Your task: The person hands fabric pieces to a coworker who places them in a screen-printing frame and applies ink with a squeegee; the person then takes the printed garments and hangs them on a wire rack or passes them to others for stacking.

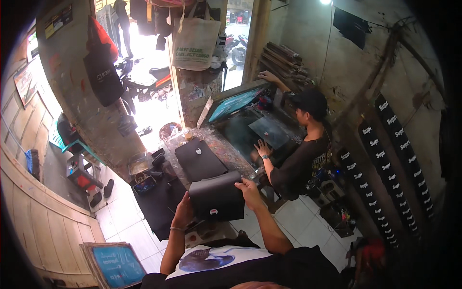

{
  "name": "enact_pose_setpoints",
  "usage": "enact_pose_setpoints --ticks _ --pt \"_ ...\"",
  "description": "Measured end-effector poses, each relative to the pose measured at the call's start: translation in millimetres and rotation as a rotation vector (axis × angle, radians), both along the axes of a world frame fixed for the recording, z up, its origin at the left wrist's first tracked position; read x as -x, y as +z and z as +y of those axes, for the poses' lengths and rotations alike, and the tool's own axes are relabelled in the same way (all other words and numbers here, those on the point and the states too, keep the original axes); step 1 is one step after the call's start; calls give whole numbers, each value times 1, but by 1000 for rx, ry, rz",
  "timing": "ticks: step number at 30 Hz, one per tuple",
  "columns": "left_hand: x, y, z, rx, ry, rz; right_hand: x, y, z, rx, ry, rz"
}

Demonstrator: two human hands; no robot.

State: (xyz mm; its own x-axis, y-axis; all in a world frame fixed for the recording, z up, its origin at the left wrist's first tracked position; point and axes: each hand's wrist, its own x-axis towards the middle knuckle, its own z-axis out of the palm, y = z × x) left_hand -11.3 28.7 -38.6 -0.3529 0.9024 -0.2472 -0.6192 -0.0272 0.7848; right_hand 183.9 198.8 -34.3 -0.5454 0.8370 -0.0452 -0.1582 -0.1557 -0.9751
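Observation:
A black, flexible sheet with a small round red-and-white print near its lower edge hangs between my two hands, its top curved over. My left hand is closed on its left edge, fingers partly hidden behind it. At the upper right corner my right hand pinches it, thumb on the front. Just beyond lies another black sheet with a similar round print, flat on a paint-stained table. To the left, a stack of black material sits lower, beside my left hand.
A co-worker stands at right, one hand on a dark printing surface, the other by a raised screen frame. A phone lies left of the table. A blue framed screen leans at lower left. Printed black strips hang at right.

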Motion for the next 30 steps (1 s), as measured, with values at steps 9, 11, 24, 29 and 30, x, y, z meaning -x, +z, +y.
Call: enact_pose_setpoints --ticks 9,11,24,29,30 --pt "8 -13 -35 47 -84 -79 19 -41 -35 296 93 0" --pt "11 -17 -46 63 -48 30 28 -50 -36 273 143 -8" --pt "57 -72 -176 63 718 134 -101 -279 -72 266 390 -1302" --pt "45 -37 -188 118 824 -5 -152 -294 -94 616 134 -1098" --pt "46 -39 -187 123 824 -3 -151 -292 -94 620 137 -1097"
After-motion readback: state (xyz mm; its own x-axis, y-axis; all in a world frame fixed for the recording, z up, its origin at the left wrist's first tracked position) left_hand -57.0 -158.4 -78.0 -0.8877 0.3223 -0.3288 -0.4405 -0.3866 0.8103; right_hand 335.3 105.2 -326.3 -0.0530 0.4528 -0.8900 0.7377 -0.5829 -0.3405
